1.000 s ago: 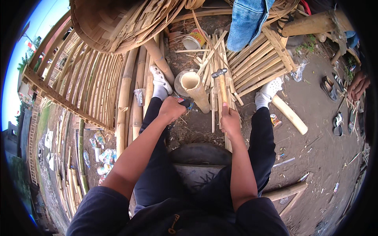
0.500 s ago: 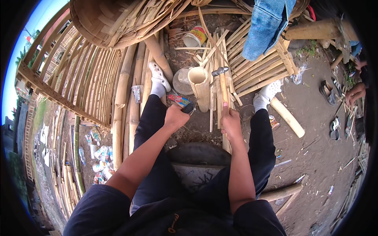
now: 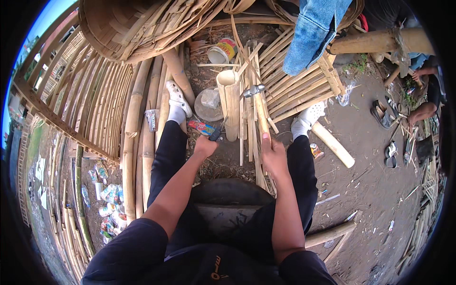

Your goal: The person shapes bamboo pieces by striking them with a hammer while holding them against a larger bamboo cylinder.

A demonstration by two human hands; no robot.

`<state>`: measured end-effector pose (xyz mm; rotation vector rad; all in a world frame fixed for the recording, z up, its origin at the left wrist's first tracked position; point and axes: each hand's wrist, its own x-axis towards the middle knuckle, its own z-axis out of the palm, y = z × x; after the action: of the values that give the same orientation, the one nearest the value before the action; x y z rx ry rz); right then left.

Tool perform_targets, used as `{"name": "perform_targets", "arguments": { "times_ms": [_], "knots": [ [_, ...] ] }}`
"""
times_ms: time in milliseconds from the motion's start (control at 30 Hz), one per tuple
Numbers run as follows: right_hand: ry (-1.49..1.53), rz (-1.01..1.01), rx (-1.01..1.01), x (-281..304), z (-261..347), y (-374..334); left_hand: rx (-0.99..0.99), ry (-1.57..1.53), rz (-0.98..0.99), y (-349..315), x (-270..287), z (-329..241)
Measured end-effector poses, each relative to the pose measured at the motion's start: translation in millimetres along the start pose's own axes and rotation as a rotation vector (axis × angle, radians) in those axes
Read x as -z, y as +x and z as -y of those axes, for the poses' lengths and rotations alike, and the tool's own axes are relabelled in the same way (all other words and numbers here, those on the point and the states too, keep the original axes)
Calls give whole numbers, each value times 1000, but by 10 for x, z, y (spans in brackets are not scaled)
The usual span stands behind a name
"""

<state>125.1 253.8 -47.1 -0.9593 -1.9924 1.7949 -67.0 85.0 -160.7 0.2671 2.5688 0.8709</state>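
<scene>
My right hand (image 3: 274, 154) is closed around the wooden handle of a hammer (image 3: 261, 111). Its metal head points away from me, over thin bamboo strips (image 3: 250, 123). My left hand (image 3: 204, 146) is wrapped around a dark-handled tool (image 3: 215, 135); whatever blade or tip it has cannot be made out. Just beyond that fist lies a red and blue packet (image 3: 201, 127) on the ground. Between the two hands, a little farther off, an open-topped bamboo tube (image 3: 231, 107) stands upright, apart from both.
A stone (image 3: 210, 99) rests on a round block left of the tube. Slatted bamboo panels (image 3: 304, 90) lie ahead, with woven baskets (image 3: 142, 28) and a denim garment (image 3: 311, 38) hanging above. A bamboo length (image 3: 332, 145) lies by my right shoe. Another person's hand (image 3: 422, 111) shows far right.
The whole view has shifted, so the surroundings sit farther left. The hammer head has tilted slightly, and my left hand has turned a little with its tool. Both grips stay closed.
</scene>
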Motion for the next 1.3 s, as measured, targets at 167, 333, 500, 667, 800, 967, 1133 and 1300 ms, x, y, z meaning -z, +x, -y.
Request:
{"name": "perform_targets", "arguments": {
  "times_ms": [167, 333, 500, 667, 800, 967, 1133, 1300],
  "knots": [
    [-349, 168, 33, -162, -147, -171, 68, -74, 37, 154, -49, 312],
    [-615, 98, 207, -434, -315, -300, -39, 70, 70, -210, -100, 132],
    [-737, -12, 295, -697, -562, -230, 0, -71, 31, -172, -236, 266],
    [-721, -12, 491, -706, 6, -261, 3, -69, 39, -126, -178, 366],
    [-621, -125, 716, -564, 1124, -518, -12, -105, 68, -119, -274, 278],
    [-269, -217, 956, -795, 1048, -375, -13, -176, -44, 45, -291, 522],
    [-822, -101, 402, -637, -1074, 87, 154, -263, 159, -34, -270, 363],
    [-735, -111, 284, -601, -1070, -46, 170, -337, 86, -44, -274, 491]
  ]
}}
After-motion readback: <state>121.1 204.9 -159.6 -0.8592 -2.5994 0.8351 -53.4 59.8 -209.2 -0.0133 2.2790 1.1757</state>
